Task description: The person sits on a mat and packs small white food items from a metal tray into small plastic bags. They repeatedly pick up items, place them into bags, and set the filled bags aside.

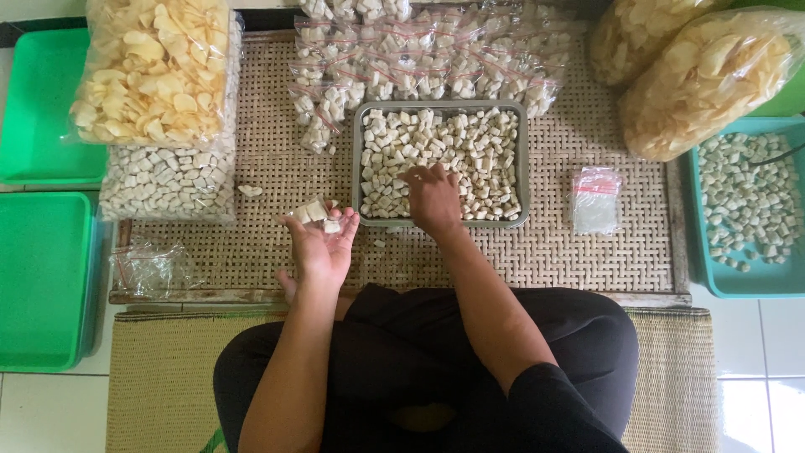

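Head view — clear packets (419, 50) behind grey tray (357, 159)

Pretty even, soft daylight all over, nothing really dim. Only faint shadows under the right hand (433, 200) in the grey tray (524, 159). Some glare off the plastic bags (708, 80) upper right and the floor tiles lower right. Focus is sharp mid-frame, slightly softer toward the edges.
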